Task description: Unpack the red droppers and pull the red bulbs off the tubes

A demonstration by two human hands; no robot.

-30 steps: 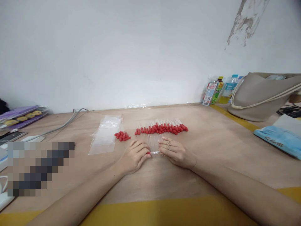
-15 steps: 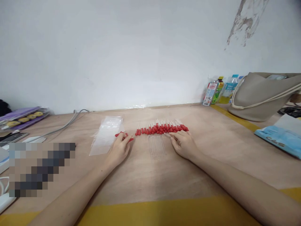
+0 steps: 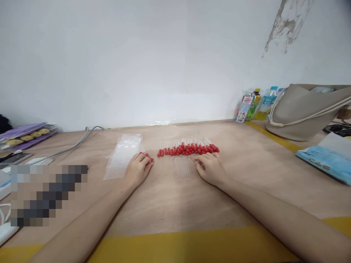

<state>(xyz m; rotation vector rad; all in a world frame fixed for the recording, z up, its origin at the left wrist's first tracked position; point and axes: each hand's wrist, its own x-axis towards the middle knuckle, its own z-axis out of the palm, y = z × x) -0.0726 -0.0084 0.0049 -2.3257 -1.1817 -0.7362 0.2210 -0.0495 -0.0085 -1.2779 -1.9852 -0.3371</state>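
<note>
Head view: the left hand (image 3: 139, 170) is resting over the small pile of red bulbs (image 3: 149, 158), its fingers bunching narrowly, any grip impossible to tell. The right hand (image 3: 210, 168) is pinching 1 slim clear tube beside loose clear tubes (image 3: 182, 170), these lying below red-capped tubes (image 3: 188, 149) on the surface (image 3: 161, 212).
</note>
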